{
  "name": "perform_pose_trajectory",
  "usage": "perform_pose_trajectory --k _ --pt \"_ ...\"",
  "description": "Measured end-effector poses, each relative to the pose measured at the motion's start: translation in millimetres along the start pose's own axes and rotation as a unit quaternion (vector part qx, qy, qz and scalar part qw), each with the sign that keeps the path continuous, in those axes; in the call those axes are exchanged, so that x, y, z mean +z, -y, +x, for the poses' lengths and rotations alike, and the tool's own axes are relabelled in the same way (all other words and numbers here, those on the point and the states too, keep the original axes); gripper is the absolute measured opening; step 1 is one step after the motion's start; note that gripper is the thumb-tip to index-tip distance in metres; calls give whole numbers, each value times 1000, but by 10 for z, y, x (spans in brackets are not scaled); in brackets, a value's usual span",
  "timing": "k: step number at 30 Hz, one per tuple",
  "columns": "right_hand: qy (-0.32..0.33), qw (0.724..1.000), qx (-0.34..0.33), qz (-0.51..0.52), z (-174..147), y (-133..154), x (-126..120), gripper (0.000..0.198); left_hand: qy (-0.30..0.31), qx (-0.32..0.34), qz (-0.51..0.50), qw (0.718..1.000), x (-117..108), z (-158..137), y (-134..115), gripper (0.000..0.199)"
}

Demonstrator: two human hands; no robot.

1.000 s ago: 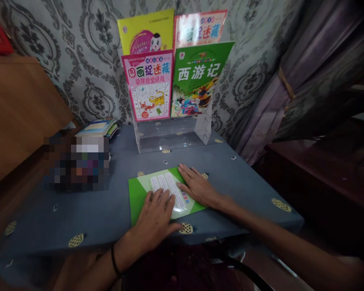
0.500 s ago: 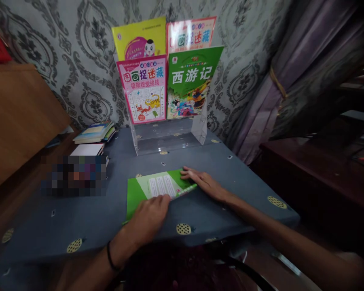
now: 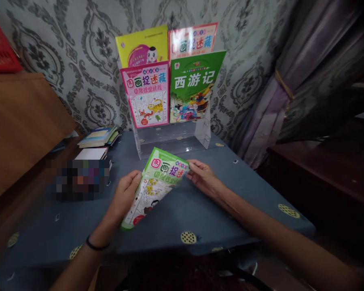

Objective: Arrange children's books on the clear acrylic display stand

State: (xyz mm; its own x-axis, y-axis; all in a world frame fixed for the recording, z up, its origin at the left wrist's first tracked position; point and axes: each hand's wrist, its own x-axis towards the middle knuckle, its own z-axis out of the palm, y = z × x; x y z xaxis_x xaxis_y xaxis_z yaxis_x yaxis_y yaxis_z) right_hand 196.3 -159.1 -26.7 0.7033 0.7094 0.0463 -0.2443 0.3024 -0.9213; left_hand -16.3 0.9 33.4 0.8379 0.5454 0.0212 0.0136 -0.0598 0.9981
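A green-bordered picture book [image 3: 157, 182] is held tilted above the table, its illustrated front cover facing me. My left hand [image 3: 126, 196] grips its left edge, thumb on the cover. At the upper right corner, my right hand [image 3: 203, 176] pinches the book between thumb and fingers. Behind it stands a clear acrylic display rack [image 3: 170, 139]. On the rack are a pink picture book [image 3: 148, 95], a green book with white characters [image 3: 194, 87], a yellow book [image 3: 142, 44] and a red-and-white book [image 3: 192, 40].
Stacked books [image 3: 98, 137] lie at the table's left, near a blurred-out patch. The table wears a grey-blue cloth [image 3: 242, 202] with pineapple prints. A wooden panel [image 3: 24, 121] rises at left, a purple curtain [image 3: 269, 101] hangs at right, and a dark red cabinet [image 3: 321, 178] stands beside the table.
The green book has come up off the table and turned from its back to its front cover. My left hand has moved up and left onto its edge; the right hand now pinches the corner.
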Motion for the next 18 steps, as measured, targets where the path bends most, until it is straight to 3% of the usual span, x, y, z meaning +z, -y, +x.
perform_pose_trajectory --k 6,11,15,18 --pt "100 993 53 21 -105 -8 405 45 -102 26 -155 982 93 39 -70 42" --pt "125 990 68 -14 -110 76 465 40 -145 9 -182 972 62 23 121 48" --pt "152 980 71 -106 13 81 334 43 -90 -55 -63 992 -105 38 389 49" --pt "150 954 37 -257 63 3 164 42 -60 -22 130 989 -248 57 512 39"
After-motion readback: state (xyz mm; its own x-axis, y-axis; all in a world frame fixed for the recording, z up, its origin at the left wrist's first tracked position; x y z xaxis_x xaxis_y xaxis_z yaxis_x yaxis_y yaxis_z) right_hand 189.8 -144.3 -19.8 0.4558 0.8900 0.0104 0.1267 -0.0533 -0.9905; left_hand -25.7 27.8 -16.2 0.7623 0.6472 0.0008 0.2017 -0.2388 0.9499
